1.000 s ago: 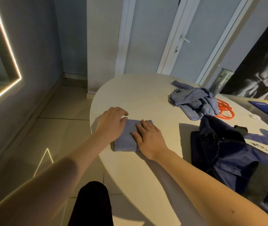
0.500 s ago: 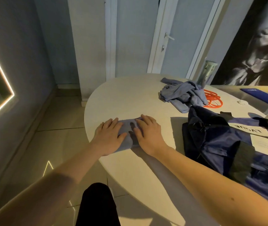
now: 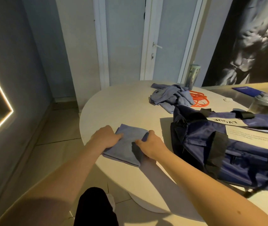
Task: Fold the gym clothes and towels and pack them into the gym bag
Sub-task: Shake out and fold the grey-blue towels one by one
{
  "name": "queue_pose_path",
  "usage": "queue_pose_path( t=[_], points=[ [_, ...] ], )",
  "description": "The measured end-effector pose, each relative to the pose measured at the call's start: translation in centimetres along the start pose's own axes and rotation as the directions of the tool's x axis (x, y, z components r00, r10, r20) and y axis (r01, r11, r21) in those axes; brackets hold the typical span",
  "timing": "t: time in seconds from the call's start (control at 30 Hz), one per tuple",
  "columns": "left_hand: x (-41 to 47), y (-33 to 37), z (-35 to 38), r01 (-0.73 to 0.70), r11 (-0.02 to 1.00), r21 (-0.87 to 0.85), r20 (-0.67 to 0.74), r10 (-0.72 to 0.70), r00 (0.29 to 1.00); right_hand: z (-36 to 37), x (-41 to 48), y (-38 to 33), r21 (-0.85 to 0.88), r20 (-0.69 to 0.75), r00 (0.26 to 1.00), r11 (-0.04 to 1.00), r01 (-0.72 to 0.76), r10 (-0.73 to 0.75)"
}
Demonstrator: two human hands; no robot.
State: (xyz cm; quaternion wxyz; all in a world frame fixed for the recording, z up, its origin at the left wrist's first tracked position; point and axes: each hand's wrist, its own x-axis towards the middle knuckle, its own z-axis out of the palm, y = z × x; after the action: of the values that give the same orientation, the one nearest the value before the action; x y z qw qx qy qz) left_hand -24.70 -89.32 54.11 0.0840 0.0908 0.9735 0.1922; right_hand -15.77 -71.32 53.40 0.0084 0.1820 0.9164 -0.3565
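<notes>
A folded light-blue towel (image 3: 127, 145) lies near the front left edge of the round white table (image 3: 121, 108). My left hand (image 3: 105, 137) holds its left side, fingers curled over the cloth. At the towel's right edge, my right hand (image 3: 152, 144) grips it with the thumb on top and the fingers curled round the edge. The navy gym bag (image 3: 211, 144) lies just right of my right hand. A crumpled heap of blue-grey clothes (image 3: 170, 97) sits farther back on the table.
An orange band (image 3: 200, 100) lies beside the clothes heap, and a tall bottle (image 3: 192, 75) stands behind it. A shaker bottle (image 3: 260, 103) stands at the right, behind the bag. The table edge runs just left of the towel, with tiled floor below.
Both hands lay flat on top of the towel, pressing it. Now they have moved apart to its left and right sides and curl round the edges.
</notes>
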Motion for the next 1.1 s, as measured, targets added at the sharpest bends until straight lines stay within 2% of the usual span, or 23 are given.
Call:
queue_pose_path(
  t=[0.07, 0.23, 0.33, 0.43, 0.53, 0.63, 0.73, 0.9, 1.03, 1.1],
  points=[
    [0.1, 1.2, -0.5, 0.042, 0.999, -0.034, 0.082, -0.039, 0.996, 0.1, 0.1, -0.4, 0.003, -0.001, 1.0, 1.0, -0.001, 0.001],
    [0.9, 3.1, -0.5, 0.115, 0.993, 0.041, 0.236, -0.121, 0.964, 0.4, 0.4, -0.8, -0.011, 0.006, 0.999, 0.999, -0.039, 0.039],
    [1.0, 3.2, -0.4, 0.176, 0.984, -0.008, 0.24, -0.169, 0.956, 0.1, 0.0, -0.5, 0.024, -0.008, 1.0, 1.0, 0.003, -0.002],
    [0.6, 4.1, -1.0, 0.113, 0.978, -0.174, 0.126, -0.092, 0.988, -1.0, -0.7, 0.1, 0.089, -0.038, 0.995, 0.991, 0.1, -0.097],
    [-0.9, 6.6, -2.8, 0.029, 0.972, -0.234, 0.089, -0.009, 0.996, -3.9, -1.4, 0.2, 0.071, -0.06, 0.982, 0.981, 0.181, -0.177],
    [-3.5, 10.4, -5.0, -0.115, 0.903, -0.413, -0.012, 0.12, 0.993, -8.0, -2.4, -0.1, 0.051, -0.105, 0.962, 0.965, 0.258, -0.251],
    [-6.1, 14.4, -6.6, -0.243, 0.854, -0.461, -0.05, 0.248, 0.967, -12.7, -4.3, -0.3, 0.121, -0.165, 0.944, 0.944, 0.307, -0.286],
    [-8.7, 21.2, -7.9, -0.391, 0.755, -0.527, -0.1, 0.402, 0.91, -20.1, -7.2, 0.4, 0.24, -0.243, 0.955, 0.943, 0.23, -0.171],
    [-10.2, 26.5, -7.9, -0.347, 0.646, -0.68, -0.013, 0.463, 0.886, -25.2, -8.5, 2.4, 0.325, -0.24, 0.969, 0.935, 0.141, -0.063],
    [-10.5, 28.9, -7.2, -0.31, 0.59, -0.745, 0.016, 0.481, 0.877, -27.1, -8.9, 3.9, 0.311, -0.248, 0.969, 0.945, 0.101, -0.021]
  ],
)
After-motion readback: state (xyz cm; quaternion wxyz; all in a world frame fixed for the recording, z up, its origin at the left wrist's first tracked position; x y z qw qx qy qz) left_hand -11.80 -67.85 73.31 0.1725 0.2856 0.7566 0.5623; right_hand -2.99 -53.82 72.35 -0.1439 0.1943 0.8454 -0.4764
